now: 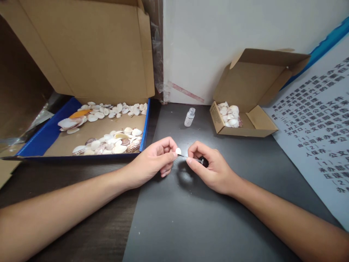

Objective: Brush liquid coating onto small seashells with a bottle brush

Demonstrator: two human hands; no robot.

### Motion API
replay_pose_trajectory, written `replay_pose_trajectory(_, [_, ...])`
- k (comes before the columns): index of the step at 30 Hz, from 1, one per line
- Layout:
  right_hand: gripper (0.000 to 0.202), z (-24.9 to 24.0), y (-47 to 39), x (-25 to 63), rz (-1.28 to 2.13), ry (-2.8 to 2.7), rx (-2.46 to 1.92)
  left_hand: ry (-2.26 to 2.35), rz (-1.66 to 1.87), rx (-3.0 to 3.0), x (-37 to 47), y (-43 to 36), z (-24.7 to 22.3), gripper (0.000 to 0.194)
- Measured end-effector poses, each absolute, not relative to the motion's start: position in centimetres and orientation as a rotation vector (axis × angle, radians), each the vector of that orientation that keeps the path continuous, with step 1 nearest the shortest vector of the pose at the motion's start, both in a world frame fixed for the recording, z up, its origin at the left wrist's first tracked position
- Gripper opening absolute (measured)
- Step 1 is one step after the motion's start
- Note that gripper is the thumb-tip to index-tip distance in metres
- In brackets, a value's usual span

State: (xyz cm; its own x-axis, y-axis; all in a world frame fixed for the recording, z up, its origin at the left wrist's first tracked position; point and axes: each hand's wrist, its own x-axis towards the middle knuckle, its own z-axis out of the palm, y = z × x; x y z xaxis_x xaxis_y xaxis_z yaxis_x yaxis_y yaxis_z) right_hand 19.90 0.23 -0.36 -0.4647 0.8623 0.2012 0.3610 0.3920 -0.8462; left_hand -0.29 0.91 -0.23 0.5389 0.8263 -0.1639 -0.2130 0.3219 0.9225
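Between the thumb and fingers of my left hand (156, 157) is a small white shell (178, 151), pinched at its edge. My right hand (211, 165) is closed around the black cap of a thin applicator brush (195, 159). The brush points left, and its dark tip is at the lower edge of the shell; whether it touches is too small to tell. Beyond the hands stands a small clear bottle (189, 117) with a white label, upright and uncapped.
At the left, a blue-sided cardboard box (147, 127) with its lid raised holds many shells (109, 143) in two groups. A smaller open cardboard box (242, 131) with white shells (230, 114) stands at the back right. A printed sheet (321, 127) lies along the right side.
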Motion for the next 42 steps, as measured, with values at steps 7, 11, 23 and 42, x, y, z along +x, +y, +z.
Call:
replay_pose_trajectory(7, [0.015, -0.29, 0.26, 19.88, 0.998, -1.985, -1.038, 0.728, 0.767, 1.012, -0.29, 0.84, -0.20, 0.022])
replay_pose_trajectory(11, [0.014, -0.35, 0.34, 19.83, 0.961, -1.960, -1.120, 0.718, 0.762, 1.019, -0.30, 0.88, -0.20, 0.021])
replay_pose_trajectory(23, [0.009, -0.37, 0.35, 19.97, 0.984, -1.991, -1.111, 0.729, 0.755, 1.017, -0.22, 0.87, -0.14, 0.022])
replay_pose_trajectory(42, [0.010, -0.33, 0.30, 19.85, 0.981, -1.970, -1.109, 0.695, 0.752, 1.038, -0.39, 0.92, -0.32, 0.017])
